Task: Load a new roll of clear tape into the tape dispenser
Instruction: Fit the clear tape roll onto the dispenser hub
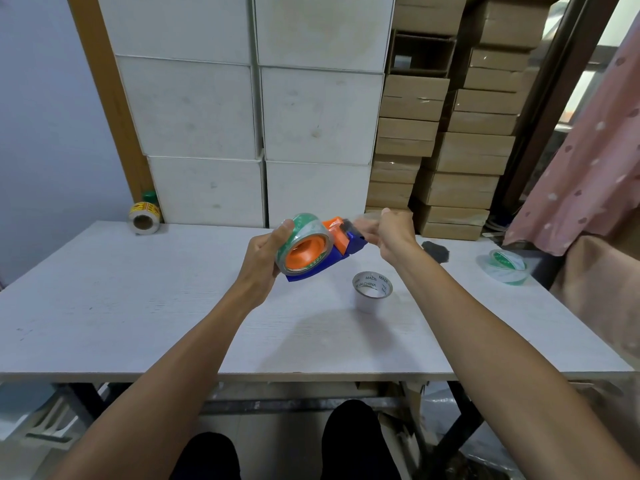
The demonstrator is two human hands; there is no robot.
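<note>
We hold the tape dispenser (341,249) up in the air above the middle of the tabletop (138,306), clear of its surface. Our left hand (266,258) is wrapped around the new roll of clear tape (304,242), which already sits on the orange hub, thumb over the top of the roll. Our right hand (391,228) is closed in a pinch just beyond the blue nose of the dispenser; it appears to be drawing the free end of the tape out, though the strip itself is blurred and nearly invisible.

We judge the dispenser to be light, stiff plastic, best held by the roll and body as the left hand does now. The tape end will be thin, limp and sticky, apt to fold back on itself or cling to the fingers, so it should be kept taut and pinched at its very tip. The cutter at the nose is probably toothed; we would keep fingertips off it.

Below the dispenser, toward the near edge, stands an empty tape core (372,287). A spare roll (505,265) lies at the right edge, a dark object (435,251) near it, and a label roll (144,216) at the far left corner. None of them obstructs us.
</note>
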